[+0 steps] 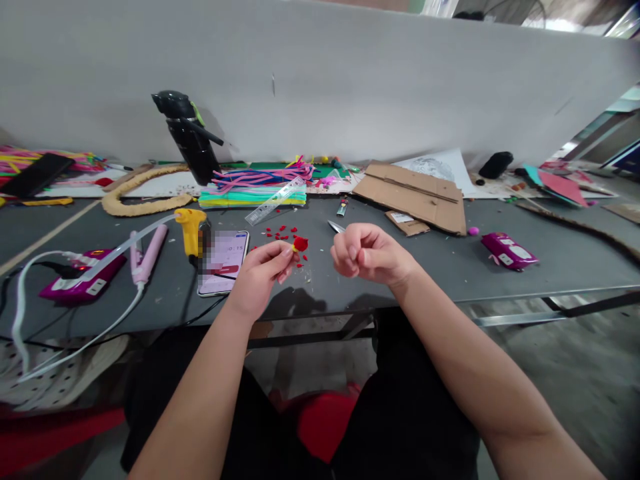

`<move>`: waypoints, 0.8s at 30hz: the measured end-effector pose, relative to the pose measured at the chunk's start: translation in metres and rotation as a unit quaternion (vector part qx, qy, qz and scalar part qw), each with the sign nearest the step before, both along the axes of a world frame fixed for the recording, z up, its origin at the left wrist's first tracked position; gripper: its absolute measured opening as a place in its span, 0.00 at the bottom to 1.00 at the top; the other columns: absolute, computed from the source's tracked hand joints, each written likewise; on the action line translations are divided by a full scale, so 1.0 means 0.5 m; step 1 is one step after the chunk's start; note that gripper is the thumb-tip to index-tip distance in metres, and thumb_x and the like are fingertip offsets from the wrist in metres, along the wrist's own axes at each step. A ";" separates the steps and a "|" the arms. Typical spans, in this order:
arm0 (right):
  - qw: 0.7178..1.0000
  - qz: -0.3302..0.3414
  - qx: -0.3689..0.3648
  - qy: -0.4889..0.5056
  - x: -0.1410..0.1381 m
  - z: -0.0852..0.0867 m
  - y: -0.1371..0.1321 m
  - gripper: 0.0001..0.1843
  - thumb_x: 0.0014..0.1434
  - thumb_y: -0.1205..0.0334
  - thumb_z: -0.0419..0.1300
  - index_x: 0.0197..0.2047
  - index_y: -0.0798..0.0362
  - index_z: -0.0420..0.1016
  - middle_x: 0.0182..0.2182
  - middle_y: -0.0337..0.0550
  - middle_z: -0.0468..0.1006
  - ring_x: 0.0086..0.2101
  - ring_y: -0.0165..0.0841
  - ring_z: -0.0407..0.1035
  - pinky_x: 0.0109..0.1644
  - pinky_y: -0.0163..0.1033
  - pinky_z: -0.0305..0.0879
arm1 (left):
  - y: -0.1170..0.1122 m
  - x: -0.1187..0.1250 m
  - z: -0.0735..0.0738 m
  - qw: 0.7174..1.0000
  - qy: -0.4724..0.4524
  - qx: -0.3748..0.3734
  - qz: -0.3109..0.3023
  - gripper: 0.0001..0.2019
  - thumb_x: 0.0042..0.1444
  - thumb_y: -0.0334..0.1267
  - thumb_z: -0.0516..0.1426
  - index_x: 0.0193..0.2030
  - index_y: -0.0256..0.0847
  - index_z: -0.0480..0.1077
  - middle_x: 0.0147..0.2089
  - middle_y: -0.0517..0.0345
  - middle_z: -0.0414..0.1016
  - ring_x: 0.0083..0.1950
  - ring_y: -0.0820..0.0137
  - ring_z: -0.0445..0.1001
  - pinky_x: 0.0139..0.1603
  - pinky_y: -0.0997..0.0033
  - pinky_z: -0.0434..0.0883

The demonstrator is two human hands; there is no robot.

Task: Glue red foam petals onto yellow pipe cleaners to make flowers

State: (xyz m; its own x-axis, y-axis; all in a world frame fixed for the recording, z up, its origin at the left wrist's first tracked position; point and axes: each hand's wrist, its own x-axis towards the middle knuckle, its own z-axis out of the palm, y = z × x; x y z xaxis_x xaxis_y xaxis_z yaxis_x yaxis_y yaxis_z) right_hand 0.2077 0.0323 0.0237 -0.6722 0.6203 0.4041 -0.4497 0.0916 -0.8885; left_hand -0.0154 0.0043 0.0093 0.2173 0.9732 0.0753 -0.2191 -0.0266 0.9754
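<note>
The fingers of the left hand (259,272) are clamped on a small red flower (301,244), held by its yellow base just right of the phone (238,250). Farther right of the phone, the right hand (373,253) has its fingers curled together; whether anything is pinched inside, I cannot tell.

All of this is above a grey surface (450,270), which runs along a pale wall (325,80) beyond the phone. Below show a concrete floor (575,373) and a red seat (325,423).

Around a dozen red petals (283,228) lie just right of the phone. Left of it are one yellow glue gun (189,233), one pink straightener (150,257) and one purple pack (113,265); a second pack (509,251) lies well to its right. Beyond the phone stand or lie one black flask (193,143), one ruler (275,200) over many stems (253,197), one lighter (343,206), and two cardboard pieces, a large sheet (410,200) and a small scrap (409,225).

A pixelated patch covers part of the phone and the glue gun. A metal tip (336,227), right of the phone, is partly hidden behind the right hand. The stems overlap too much to count.
</note>
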 end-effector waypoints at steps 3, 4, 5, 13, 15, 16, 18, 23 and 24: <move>0.995 -0.085 -0.046 -0.023 0.010 0.001 0.013 0.14 0.57 0.53 0.68 0.32 0.53 0.70 0.27 0.37 0.70 0.25 0.25 0.63 0.30 0.33 0.63 | -0.001 0.000 0.001 1.000 0.003 -0.001 -0.004 0.10 0.58 0.39 0.61 0.28 0.38 0.70 0.24 0.61 0.62 0.26 0.75 0.57 0.27 0.72 0.52; 0.992 -0.103 -0.064 -0.028 0.012 0.001 0.018 0.14 0.57 0.53 0.68 0.32 0.54 0.71 0.27 0.37 0.70 0.25 0.25 0.64 0.31 0.33 0.62 | -0.002 -0.001 0.002 1.000 0.004 0.000 -0.001 0.10 0.58 0.39 0.61 0.28 0.38 0.71 0.24 0.61 0.63 0.26 0.75 0.58 0.27 0.73 0.53; 0.989 -0.118 -0.079 -0.030 0.014 0.001 0.022 0.14 0.56 0.53 0.68 0.31 0.54 0.72 0.26 0.37 0.70 0.25 0.25 0.63 0.31 0.33 0.62 | -0.001 -0.003 0.002 1.000 0.004 0.001 0.005 0.09 0.58 0.38 0.60 0.28 0.38 0.72 0.25 0.60 0.63 0.26 0.76 0.58 0.26 0.73 0.53; 0.942 -0.266 -0.070 -0.194 0.009 -0.038 0.064 0.24 0.59 0.41 0.62 0.27 0.55 0.75 0.24 0.40 0.73 0.24 0.26 0.63 0.30 0.34 0.59 | 0.009 -0.041 0.015 0.996 -0.015 0.014 0.082 0.06 0.56 0.34 0.60 0.29 0.37 0.74 0.26 0.59 0.66 0.26 0.77 0.59 0.27 0.74 0.56; 0.907 -0.301 0.011 -0.293 -0.003 -0.060 0.075 0.20 0.60 0.45 0.62 0.36 0.55 0.80 0.30 0.43 0.79 0.26 0.27 0.65 0.33 0.35 0.61 | 0.011 -0.046 0.016 0.994 -0.014 0.017 0.103 0.05 0.56 0.33 0.60 0.30 0.38 0.75 0.28 0.57 0.68 0.26 0.77 0.59 0.27 0.74 0.56; 0.885 -0.319 0.060 -0.334 -0.011 -0.071 0.079 0.16 0.59 0.49 0.63 0.38 0.55 0.80 0.31 0.43 0.80 0.27 0.28 0.66 0.35 0.36 0.62 | 0.011 -0.047 0.017 0.994 -0.011 0.016 0.111 0.04 0.56 0.33 0.60 0.30 0.38 0.75 0.29 0.57 0.69 0.25 0.77 0.59 0.27 0.74 0.56; 0.842 -0.336 0.153 -0.394 -0.028 -0.090 0.086 0.12 0.58 0.55 0.65 0.40 0.54 0.82 0.34 0.43 0.80 0.30 0.29 0.67 0.37 0.36 0.62 | 0.012 -0.047 0.016 0.993 0.001 0.014 0.120 0.04 0.56 0.33 0.60 0.31 0.38 0.76 0.30 0.56 0.70 0.25 0.77 0.60 0.27 0.73 0.57; 0.796 -0.326 0.251 -0.445 -0.071 -0.117 0.084 0.10 0.60 0.56 0.64 0.39 0.52 0.82 0.38 0.44 0.78 0.35 0.31 0.69 0.41 0.36 0.62 | 0.015 -0.045 0.009 0.992 0.042 0.031 0.117 0.05 0.57 0.36 0.61 0.31 0.38 0.74 0.29 0.58 0.69 0.26 0.77 0.61 0.28 0.74 0.58; 0.786 -0.329 0.257 -0.456 -0.078 -0.120 0.081 0.09 0.60 0.56 0.64 0.40 0.52 0.82 0.39 0.44 0.78 0.36 0.31 0.69 0.42 0.36 0.62 | 0.016 -0.045 0.007 0.991 0.052 0.035 0.117 0.05 0.57 0.36 0.61 0.32 0.38 0.74 0.29 0.59 0.70 0.26 0.77 0.61 0.28 0.74 0.58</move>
State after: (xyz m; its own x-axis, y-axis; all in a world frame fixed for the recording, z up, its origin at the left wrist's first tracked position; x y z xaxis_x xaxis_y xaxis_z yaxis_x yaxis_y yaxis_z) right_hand 0.1687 0.0730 -0.0365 -0.4296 0.8670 0.2524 0.6474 0.4906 -0.5833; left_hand -0.0379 0.0122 0.0129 -0.0026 0.9910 0.1336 -0.0968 -0.1332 0.9864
